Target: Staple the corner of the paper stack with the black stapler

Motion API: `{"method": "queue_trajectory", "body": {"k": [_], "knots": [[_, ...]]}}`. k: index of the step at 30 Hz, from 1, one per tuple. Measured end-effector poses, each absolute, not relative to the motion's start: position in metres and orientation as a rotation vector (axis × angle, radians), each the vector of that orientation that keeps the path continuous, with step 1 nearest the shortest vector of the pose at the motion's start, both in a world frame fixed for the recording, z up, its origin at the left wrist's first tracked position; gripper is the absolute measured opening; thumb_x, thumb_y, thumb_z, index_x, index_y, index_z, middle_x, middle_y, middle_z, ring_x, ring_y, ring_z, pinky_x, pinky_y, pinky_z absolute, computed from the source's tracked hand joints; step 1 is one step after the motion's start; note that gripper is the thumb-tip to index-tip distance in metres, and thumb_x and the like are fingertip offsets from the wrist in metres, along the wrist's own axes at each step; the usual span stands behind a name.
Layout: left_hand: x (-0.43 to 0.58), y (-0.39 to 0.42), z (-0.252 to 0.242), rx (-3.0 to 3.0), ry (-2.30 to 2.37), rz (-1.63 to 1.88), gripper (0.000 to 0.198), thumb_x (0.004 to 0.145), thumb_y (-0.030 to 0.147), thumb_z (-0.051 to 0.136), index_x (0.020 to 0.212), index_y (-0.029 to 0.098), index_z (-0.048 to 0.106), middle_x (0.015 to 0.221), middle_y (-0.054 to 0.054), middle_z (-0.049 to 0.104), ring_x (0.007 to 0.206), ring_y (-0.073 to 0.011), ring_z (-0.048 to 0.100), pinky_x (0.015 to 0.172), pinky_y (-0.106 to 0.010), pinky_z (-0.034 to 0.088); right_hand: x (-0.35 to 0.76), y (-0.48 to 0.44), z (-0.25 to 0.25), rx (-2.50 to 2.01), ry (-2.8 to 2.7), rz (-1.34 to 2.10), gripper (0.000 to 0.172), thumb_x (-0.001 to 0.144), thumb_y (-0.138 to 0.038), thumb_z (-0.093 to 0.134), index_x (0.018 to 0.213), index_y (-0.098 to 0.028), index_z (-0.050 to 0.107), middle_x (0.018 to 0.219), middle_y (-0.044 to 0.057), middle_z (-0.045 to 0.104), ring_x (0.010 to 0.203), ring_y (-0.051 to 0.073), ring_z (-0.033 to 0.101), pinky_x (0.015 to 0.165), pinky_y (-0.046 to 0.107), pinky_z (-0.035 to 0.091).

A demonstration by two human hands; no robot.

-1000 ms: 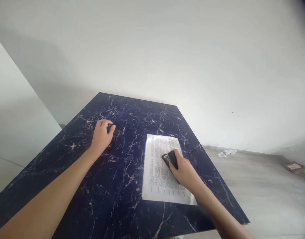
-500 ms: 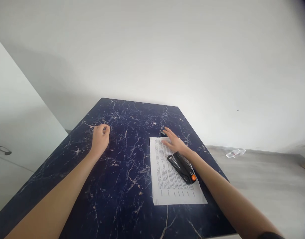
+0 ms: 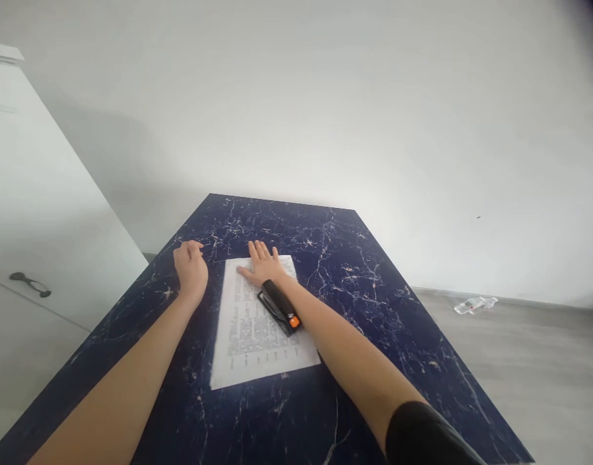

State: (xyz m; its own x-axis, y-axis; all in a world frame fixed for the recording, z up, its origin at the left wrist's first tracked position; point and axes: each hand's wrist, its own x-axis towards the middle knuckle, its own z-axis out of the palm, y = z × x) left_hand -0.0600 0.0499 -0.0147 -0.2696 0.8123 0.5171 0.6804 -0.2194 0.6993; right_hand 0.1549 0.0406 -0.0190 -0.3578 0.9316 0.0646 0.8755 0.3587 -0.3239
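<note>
My right hand (image 3: 263,265) lies flat with its fingers spread across the top of a printed paper sheet (image 3: 238,323), its fingertips reaching past the far edge. A black stapler (image 3: 281,307) with an orange end rests slantwise on the paper, close beside my right wrist. To the left of the paper, my left hand (image 3: 190,268) is closed with curled fingers above the table, and nothing shows in it. The sheet seems to be a thin stack, though I cannot tell how many pages.
The dark blue marble-patterned table (image 3: 349,290) stands against a white wall (image 3: 316,97). On the left is a white cabinet (image 3: 49,194) with a dark handle (image 3: 30,284). Clear crumpled plastic (image 3: 475,305) lies on the grey floor at right.
The paper and stapler have slid left across the table with my right hand. My left hand has curled tighter. The small black object by my right fingertips no longer shows.
</note>
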Motion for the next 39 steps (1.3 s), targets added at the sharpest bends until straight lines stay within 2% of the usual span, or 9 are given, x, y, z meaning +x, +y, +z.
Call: {"method": "queue_trajectory", "body": {"k": [5, 10, 15, 21, 25, 28, 32, 36, 39], "knots": [[-0.051, 0.027, 0.009, 1.731, 2.179, 1.690, 0.026, 0.102, 0.035, 0.038, 0.091, 0.021, 0.057, 0.108, -0.014, 0.056, 0.109, -0.0329, 0.056, 0.097, -0.052, 0.041, 0.094, 0.061, -0.013, -1.404, -2.461, 0.393, 0.083, 0.101, -0.061, 0.035, 0.164, -0.012, 0.011, 0.170, 0.015, 0.007, 0.158, 0.031, 0.005, 0.122, 0.067, -0.001], [-0.043, 0.015, 0.017, 1.913, 2.108, 1.627, 0.024, 0.103, 0.033, 0.038, 0.095, 0.021, 0.057, 0.113, -0.015, 0.054, 0.116, -0.0351, 0.052, 0.099, -0.052, 0.038, 0.108, 0.050, -0.012, -1.201, -2.519, 0.426, 0.053, 0.109, -0.042, 0.026, 0.159, -0.024, 0.031, 0.171, 0.005, 0.015, 0.159, 0.024, 0.008, 0.124, 0.061, 0.009], [-0.033, 0.013, 0.019, 2.084, 1.829, 1.593, 0.026, 0.104, 0.031, 0.036, 0.093, 0.021, 0.057, 0.107, -0.013, 0.058, 0.112, -0.0298, 0.054, 0.100, -0.046, 0.040, 0.164, 0.025, -0.018, -1.172, -2.605, 0.469, 0.048, 0.109, -0.038, 0.027, 0.153, -0.027, 0.044, 0.168, 0.004, 0.028, 0.157, 0.025, 0.017, 0.126, 0.058, 0.009], [-0.014, 0.005, 0.021, 2.492, 1.133, 0.988, 0.030, 0.105, 0.035, 0.035, 0.095, 0.023, 0.061, 0.099, -0.008, 0.063, 0.097, -0.0238, 0.061, 0.092, -0.038, 0.048, 0.225, 0.009, -0.007, -1.268, -2.382, 0.516, 0.046, 0.105, -0.033, 0.037, 0.147, -0.022, 0.051, 0.165, 0.008, 0.034, 0.155, 0.024, 0.023, 0.125, 0.046, 0.019], [0.004, -0.003, 0.018, 2.600, 0.744, 0.597, 0.031, 0.106, 0.035, 0.036, 0.107, 0.024, 0.065, 0.109, -0.008, 0.066, 0.103, -0.0240, 0.061, 0.093, -0.040, 0.048, 0.247, -0.016, 0.017, -1.457, -1.952, 0.526, 0.039, 0.104, -0.037, 0.034, 0.115, -0.017, 0.065, 0.119, 0.011, 0.069, 0.110, 0.021, 0.064, 0.095, 0.035, 0.048], [0.014, -0.007, 0.012, 2.605, 0.653, 0.519, 0.030, 0.106, 0.037, 0.038, 0.114, 0.025, 0.064, 0.116, -0.009, 0.066, 0.108, -0.0246, 0.060, 0.094, -0.040, 0.048, 0.256, -0.057, 0.036, -1.583, -2.007, 0.620, 0.044, 0.100, -0.056, 0.042, 0.091, -0.018, 0.062, 0.088, 0.005, 0.066, 0.076, 0.018, 0.060, 0.069, 0.031, 0.046], [0.016, -0.007, 0.005, 2.616, 0.710, 0.477, 0.032, 0.104, 0.044, 0.044, 0.122, 0.026, 0.063, 0.128, -0.008, 0.063, 0.117, -0.0267, 0.057, 0.099, -0.044, 0.044, 0.257, -0.107, 0.044, -1.541, -2.185, 0.652, 0.040, 0.082, -0.050, 0.074, 0.103, -0.020, 0.059, 0.097, 0.006, 0.064, 0.074, 0.018, 0.058, 0.060, 0.028, 0.042], [0.013, -0.005, 0.000, 2.617, 0.737, 0.428, 0.037, 0.101, 0.050, 0.049, 0.129, 0.029, 0.063, 0.138, -0.006, 0.059, 0.128, -0.0283, 0.052, 0.107, -0.046, 0.038, 0.265, -0.114, 0.035, -1.506, -2.140, 0.625, 0.012, 0.091, -0.028, 0.063, 0.100, -0.020, 0.063, 0.089, 0.004, 0.067, 0.073, 0.017, 0.061, 0.063, 0.030, 0.045], [0.012, -0.004, -0.003, 2.603, 0.745, 0.374, 0.041, 0.100, 0.054, 0.050, 0.132, 0.032, 0.062, 0.143, -0.005, 0.057, 0.132, -0.0297, 0.048, 0.111, -0.048, 0.033, 0.285, -0.104, 0.027, -1.526, -2.024, 0.591, 0.022, 0.092, -0.023, 0.062, 0.114, -0.022, 0.066, 0.103, 0.007, 0.072, 0.089, 0.022, 0.066, 0.075, 0.035, 0.050]]}}
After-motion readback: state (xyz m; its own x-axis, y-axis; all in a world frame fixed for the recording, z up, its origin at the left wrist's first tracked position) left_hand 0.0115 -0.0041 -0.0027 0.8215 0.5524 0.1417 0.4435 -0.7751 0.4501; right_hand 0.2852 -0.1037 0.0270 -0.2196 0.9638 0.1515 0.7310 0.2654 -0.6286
